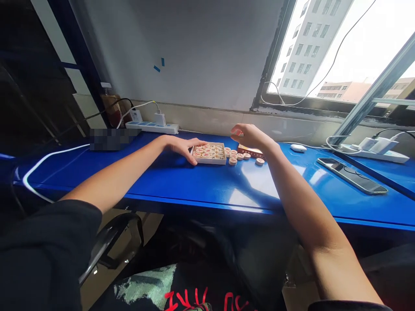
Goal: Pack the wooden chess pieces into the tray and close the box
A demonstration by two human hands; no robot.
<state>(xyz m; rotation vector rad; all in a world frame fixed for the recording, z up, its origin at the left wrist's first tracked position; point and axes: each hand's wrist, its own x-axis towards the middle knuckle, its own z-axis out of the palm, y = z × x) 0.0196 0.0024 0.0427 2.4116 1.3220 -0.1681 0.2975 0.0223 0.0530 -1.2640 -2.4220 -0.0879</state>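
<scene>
On the blue table, a shallow white box [210, 161] holds several round wooden pieces with red and dark characters. My left hand [184, 147] rests at the box's left side, thumb and fingers spread around its edge. Loose round pieces [232, 161] lie just right of the box, one of them [260, 161] a bit apart. Raised above them, my right hand [249, 134] has its fingers curled together around a small pale thing that looks like a round piece. Behind the loose pieces, partly covered by my right wrist, is a reddish-brown box lid [248, 150].
A phone [352, 175] and a white earbud case [298, 148] lie to the right. Power strips stand at the back left [152, 127] and far right [376, 152]. White cables run along both sides. The table's front edge [201, 203] is nearer me.
</scene>
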